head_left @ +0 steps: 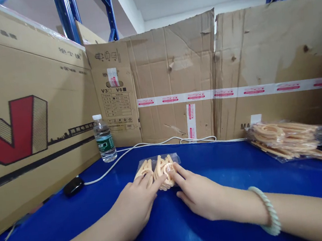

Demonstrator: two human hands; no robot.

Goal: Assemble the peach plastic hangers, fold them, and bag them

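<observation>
A clear plastic bag of beige, curved pieces (161, 164) lies flat on the blue tabletop in front of me; the exact kind of the pieces cannot be made out. My left hand (138, 202) rests on its near left part, with fingers over the pieces and thumb reaching toward the middle. From the other side, my right hand (198, 192) presses its fingers on the right edge of the bag, thumb tucked below. On the right wrist sits a pale green twisted bangle (268, 211). Both hands hold the bag between them, hiding its near corners.
More bagged beige pieces (288, 137) are stacked at the right. A water bottle (104, 139) stands at the back left, near a black device (73, 186) with a white cable (109, 174). Cardboard sheets (172, 71) wall the blue table (214, 161) at the back and left.
</observation>
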